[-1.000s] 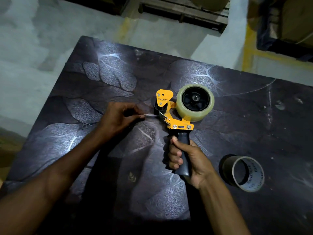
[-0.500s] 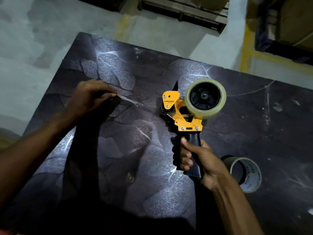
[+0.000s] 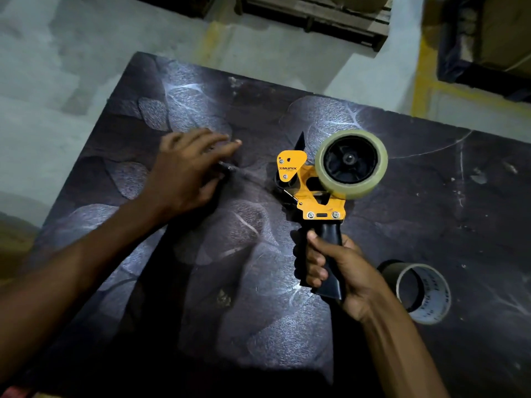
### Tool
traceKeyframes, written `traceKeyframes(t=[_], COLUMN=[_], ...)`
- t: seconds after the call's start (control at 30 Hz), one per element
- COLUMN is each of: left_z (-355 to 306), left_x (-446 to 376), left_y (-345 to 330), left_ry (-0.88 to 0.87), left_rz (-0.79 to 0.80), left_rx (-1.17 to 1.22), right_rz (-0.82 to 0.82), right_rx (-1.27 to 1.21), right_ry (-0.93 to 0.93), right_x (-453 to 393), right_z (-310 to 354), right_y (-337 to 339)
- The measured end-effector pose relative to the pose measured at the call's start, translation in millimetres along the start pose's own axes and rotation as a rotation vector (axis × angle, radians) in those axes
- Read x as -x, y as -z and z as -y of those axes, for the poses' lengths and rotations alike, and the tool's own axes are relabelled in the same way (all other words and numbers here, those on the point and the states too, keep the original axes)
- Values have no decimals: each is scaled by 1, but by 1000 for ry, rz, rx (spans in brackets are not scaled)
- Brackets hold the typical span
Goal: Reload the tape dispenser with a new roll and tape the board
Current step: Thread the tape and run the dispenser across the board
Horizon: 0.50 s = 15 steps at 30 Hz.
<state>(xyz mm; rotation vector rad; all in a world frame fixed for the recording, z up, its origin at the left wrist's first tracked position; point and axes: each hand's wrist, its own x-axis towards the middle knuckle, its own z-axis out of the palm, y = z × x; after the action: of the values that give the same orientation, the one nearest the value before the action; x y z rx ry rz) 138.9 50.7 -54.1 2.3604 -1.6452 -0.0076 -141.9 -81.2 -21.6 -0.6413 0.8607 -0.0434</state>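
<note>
A yellow tape dispenser (image 3: 313,185) with a black handle stands on the dark leaf-patterned board (image 3: 416,196). A clear roll of tape (image 3: 352,163) sits on its hub. My right hand (image 3: 339,274) is wrapped around the handle. A strip of clear tape (image 3: 250,176) runs from the dispenser's mouth leftward, low over the board. My left hand (image 3: 186,170) lies flat, fingers spread, on the far end of that strip, pressing it against the board.
An empty grey cardboard tape core (image 3: 422,293) lies on the board to the right of my right hand. Beyond the board's far edge is a concrete floor with yellow lines, a wooden pallet (image 3: 316,12) and a dark crate (image 3: 485,38).
My left hand pulled the tape end out to the left, away from the dispenser, then lowered and flattened onto the board. The dispenser shifted slightly right.
</note>
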Motion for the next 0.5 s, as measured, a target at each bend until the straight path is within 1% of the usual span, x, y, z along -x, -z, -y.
traceKeyframes(t=[0.1, 0.2, 0.3, 0.37, 0.43, 0.5], left_z=[-15, -23, -24, -23, -19, -10], left_x=[0, -1, -1, -1, -1, 3], left_y=[-15, -22, -29, -34, -38, -40], left_ry=[-93, -68, -36, -76, -150, -232], left_rz=[-2, -55, -129, -140, -140, -122], left_rx=[149, 285, 476, 567, 587, 558], right_rz=[-33, -43, -48, -55, -59, -47], right_rx=[16, 14, 42, 61, 73, 95], right_ry=[-2, -24, -31, -14, 7, 33], right_x=[-1, -2, -2, -3, -3, -4], right_z=[0, 0, -1, -2, -5, -10], right_y=[1, 2, 3, 3, 3, 6])
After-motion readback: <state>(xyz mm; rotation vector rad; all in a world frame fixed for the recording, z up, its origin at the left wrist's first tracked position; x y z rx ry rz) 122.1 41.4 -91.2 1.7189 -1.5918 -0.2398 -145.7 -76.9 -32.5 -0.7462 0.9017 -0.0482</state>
